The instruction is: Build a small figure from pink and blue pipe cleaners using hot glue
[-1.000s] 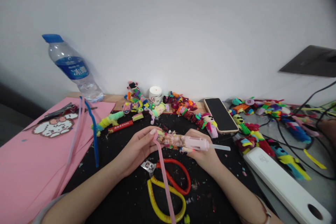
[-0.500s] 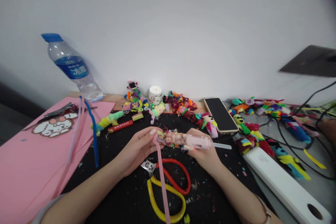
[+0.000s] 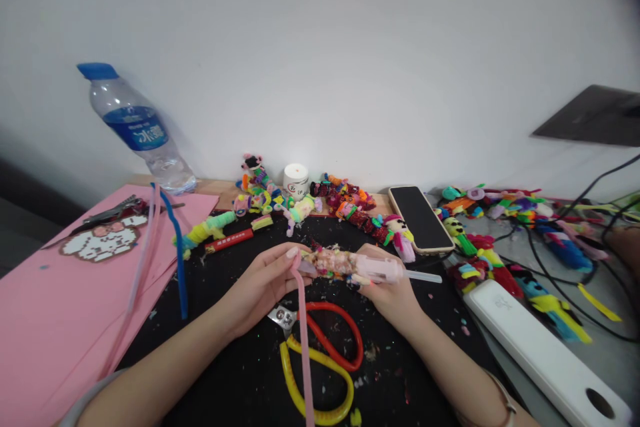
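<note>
My left hand (image 3: 270,273) pinches the upper end of a pink pipe cleaner (image 3: 305,340) between thumb and finger. The rest of that strip hangs down over the scissors (image 3: 357,337), which have one red and one yellow handle and lie on the black mat. My right hand (image 3: 393,297) is wrapped around a pale pink hot glue gun (image 3: 377,269). Its front part is crusted with coloured fluff and points left, with the tip close to my left fingertips. A translucent glue stick (image 3: 424,277) juts out of its back end. The right fingers are partly hidden beneath the gun.
Pipe-cleaner figures (image 3: 360,217) line the back, with more on the right beside black cables. A phone (image 3: 421,219), a white tub (image 3: 296,181) and a water bottle (image 3: 145,133) stand or lie near the wall. Pink sheets (image 3: 60,320) are at left, a long white device (image 3: 545,350) at right.
The hanging lower end of the pink pipe cleaner has swung slightly to the left. Both hands and the glue gun stay almost where they were.
</note>
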### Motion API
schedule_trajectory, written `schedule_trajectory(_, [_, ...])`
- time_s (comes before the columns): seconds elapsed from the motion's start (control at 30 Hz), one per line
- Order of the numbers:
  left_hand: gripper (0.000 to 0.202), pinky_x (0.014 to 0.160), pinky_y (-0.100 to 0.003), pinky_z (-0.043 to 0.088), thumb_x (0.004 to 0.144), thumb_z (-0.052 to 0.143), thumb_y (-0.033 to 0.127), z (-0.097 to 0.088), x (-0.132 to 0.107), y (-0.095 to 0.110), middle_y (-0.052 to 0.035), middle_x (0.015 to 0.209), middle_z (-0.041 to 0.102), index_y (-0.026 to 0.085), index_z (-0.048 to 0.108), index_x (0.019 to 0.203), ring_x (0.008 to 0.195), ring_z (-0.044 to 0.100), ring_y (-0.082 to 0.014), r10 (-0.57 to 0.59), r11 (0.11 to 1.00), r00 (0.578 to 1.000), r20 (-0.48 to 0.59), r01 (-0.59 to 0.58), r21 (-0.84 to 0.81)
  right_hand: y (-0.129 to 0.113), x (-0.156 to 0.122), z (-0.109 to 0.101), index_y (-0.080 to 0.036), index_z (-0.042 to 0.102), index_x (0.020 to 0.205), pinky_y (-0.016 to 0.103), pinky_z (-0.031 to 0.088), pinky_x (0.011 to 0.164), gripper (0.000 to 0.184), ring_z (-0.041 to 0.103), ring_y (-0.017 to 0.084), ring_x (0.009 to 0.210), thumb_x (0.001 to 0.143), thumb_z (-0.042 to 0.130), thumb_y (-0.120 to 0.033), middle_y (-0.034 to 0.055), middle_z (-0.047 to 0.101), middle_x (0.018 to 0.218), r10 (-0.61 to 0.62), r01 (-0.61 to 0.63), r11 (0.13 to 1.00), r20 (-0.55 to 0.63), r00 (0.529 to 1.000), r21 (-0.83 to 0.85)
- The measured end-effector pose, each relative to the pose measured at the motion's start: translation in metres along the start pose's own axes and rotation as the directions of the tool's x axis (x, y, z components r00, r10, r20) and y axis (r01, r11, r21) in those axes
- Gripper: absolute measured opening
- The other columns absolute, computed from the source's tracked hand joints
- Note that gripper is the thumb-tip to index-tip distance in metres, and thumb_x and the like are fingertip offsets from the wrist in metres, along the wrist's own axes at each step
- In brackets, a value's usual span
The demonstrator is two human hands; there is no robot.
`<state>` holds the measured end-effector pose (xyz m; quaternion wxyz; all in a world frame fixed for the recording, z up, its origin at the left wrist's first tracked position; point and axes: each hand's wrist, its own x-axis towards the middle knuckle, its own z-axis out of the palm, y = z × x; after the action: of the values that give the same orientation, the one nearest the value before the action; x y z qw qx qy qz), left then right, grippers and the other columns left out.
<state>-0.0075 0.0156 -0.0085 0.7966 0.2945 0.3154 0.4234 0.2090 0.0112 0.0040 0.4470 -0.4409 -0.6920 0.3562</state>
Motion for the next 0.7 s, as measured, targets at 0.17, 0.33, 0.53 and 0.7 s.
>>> schedule_trajectory(0.17, [0.019, 0.084, -0.031, 0.049, 0.083, 0.061, 0.027, 0.0002, 0.0002, 0.0004, -0.0081, 0.089, 0.072, 0.017, 0.068, 0.097, 0.085, 0.066, -0.0171, -0.004, 1.000, 1.000, -0.006, 0.004, 0.004, 0.0009, 0.0002, 0.0005, -0.019, 0.045, 0.057, 0.024, 0.028, 0.049, 0.026, 0.036, 0.011, 0.052, 0.071, 0.064, -0.029, -0.0042, 0.042, 0.057, 0.022, -0.022, 1.000, 0.006, 1.000, 0.008])
schedule_trajectory(0.33, [0.021, 0.082, -0.029, 0.048, 0.081, 0.063, 0.028, 0.0002, 0.0001, 0.0007, -0.0090, 0.090, 0.072, 0.017, 0.068, 0.099, 0.085, 0.066, -0.0179, -0.004, 1.000, 1.000, -0.010, 0.004, 0.013, 0.0018, -0.0003, 0.0007, -0.020, 0.042, 0.056, 0.024, 0.026, 0.048, 0.029, 0.033, 0.010, 0.051, 0.070, 0.064, -0.030, -0.0053, 0.038, 0.055, 0.041, -0.041, 0.999, 0.007, 0.999, 0.023])
schedule_trajectory(0.53, [0.020, 0.080, -0.028, 0.048, 0.081, 0.063, 0.027, 0.0001, -0.0001, 0.0007, -0.0078, 0.091, 0.071, 0.018, 0.065, 0.099, 0.086, 0.065, -0.0171, 0.000, 1.000, 1.000, 0.003, 0.000, 0.014, 0.0033, -0.0004, 0.0004, -0.020, 0.042, 0.057, 0.024, 0.026, 0.049, 0.028, 0.033, 0.010, 0.052, 0.070, 0.065, -0.029, -0.0050, 0.039, 0.056, 0.048, -0.048, 0.998, 0.008, 0.999, 0.029])
schedule_trajectory(0.7, [0.017, 0.084, -0.033, 0.048, 0.082, 0.062, 0.027, 0.0009, -0.0010, 0.0013, -0.0057, 0.086, 0.071, 0.018, 0.064, 0.096, 0.082, 0.067, -0.0175, -0.010, 1.000, 1.000, 0.028, 0.010, 0.012, 0.0038, -0.0005, 0.0010, -0.020, 0.041, 0.056, 0.024, 0.025, 0.048, 0.026, 0.031, 0.010, 0.051, 0.068, 0.064, -0.024, -0.0055, 0.038, 0.056, 0.047, -0.047, 0.998, 0.006, 0.999, 0.050])
